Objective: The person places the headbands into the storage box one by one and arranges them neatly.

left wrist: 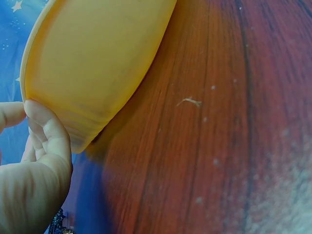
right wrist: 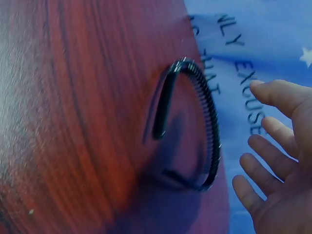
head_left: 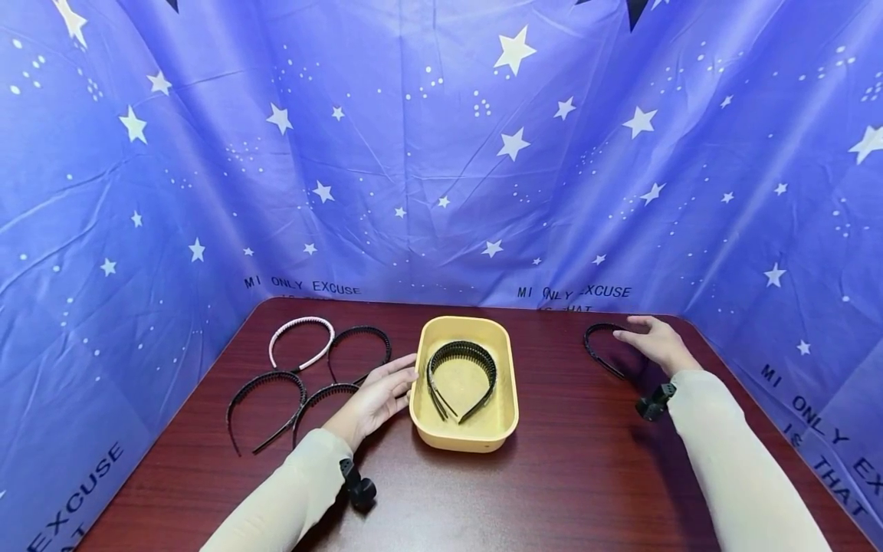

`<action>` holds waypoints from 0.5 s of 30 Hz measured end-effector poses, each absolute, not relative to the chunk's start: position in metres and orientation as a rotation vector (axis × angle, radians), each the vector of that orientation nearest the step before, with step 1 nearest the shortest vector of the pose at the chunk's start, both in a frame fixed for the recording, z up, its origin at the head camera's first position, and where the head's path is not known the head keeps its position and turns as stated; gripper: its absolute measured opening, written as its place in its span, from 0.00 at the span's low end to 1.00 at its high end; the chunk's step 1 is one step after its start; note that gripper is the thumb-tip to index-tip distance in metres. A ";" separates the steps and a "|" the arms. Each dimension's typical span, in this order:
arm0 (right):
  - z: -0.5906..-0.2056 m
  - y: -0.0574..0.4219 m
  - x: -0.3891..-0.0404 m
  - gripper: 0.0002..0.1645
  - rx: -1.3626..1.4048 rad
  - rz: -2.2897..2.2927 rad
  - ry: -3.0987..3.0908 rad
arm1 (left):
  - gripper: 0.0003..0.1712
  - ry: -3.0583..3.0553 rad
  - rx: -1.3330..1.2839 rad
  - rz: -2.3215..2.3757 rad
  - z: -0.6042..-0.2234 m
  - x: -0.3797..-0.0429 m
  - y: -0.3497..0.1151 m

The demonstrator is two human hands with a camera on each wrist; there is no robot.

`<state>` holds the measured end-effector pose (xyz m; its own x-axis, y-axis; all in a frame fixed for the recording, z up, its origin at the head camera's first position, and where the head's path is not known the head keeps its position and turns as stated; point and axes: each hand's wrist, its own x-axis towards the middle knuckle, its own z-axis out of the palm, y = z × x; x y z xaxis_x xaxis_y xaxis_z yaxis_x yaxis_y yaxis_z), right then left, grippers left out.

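Behind the dark red table (head_left: 559, 468) hangs a blue curtain (head_left: 428, 146) full of pale stars. At the table's far right rests a black headband (right wrist: 213, 122); the right hand (head_left: 658, 346) is near, fingers spread. The left hand (head_left: 375, 399) pinches the yellow basin (head_left: 462, 442) by its rim. To take the headband well, I think, one should hold the arch gently (thin plastic could bend). It looks glossy, with fine teeth along the inner curve.

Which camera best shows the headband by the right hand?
Right wrist: the headband looks large, teeth and both ends visible. The head view shows it smaller, partly behind the right hand; left wrist, not at all.
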<state>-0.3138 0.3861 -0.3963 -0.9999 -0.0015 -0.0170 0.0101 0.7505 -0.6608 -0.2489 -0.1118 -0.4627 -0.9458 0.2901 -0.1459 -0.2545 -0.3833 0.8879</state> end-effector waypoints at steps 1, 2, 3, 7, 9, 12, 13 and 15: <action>-0.399 0.388 -0.314 0.47 0.022 -1.119 2.914 | 0.33 1.512 0.047 2.371 -0.463 -0.249 -0.112; -0.401 0.390 -0.314 0.49 0.037 -1.129 2.907 | 0.33 1.512 0.045 2.372 -0.463 -0.249 -0.112; -0.404 0.392 -0.314 0.50 0.050 -1.135 2.903 | 0.33 1.513 0.045 2.371 -0.463 -0.249 -0.112; -0.413 0.400 -0.314 0.52 0.095 -1.144 2.902 | 0.33 1.511 0.046 2.375 -0.463 -0.249 -0.112; -0.417 0.402 -0.313 0.52 0.107 -1.141 2.897 | 0.33 1.510 0.046 2.375 -0.463 -0.250 -0.112; -0.422 0.405 -0.312 0.53 0.113 -1.175 2.853 | 0.33 1.514 0.053 2.371 -0.463 -0.249 -0.112; -0.424 0.406 -0.311 0.54 0.119 -1.190 2.835 | 0.33 1.515 0.054 2.369 -0.463 -0.249 -0.112; -0.428 0.408 -0.311 0.54 0.134 -1.230 2.803 | 0.33 1.518 0.055 2.365 -0.463 -0.248 -0.112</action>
<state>-0.3108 0.4077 -0.4284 -0.9932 0.0486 -0.1059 0.1108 0.6742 -0.7302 -0.2479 -0.1123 -0.4627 -0.9451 0.2937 -0.1429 -0.2523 -0.3782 0.8907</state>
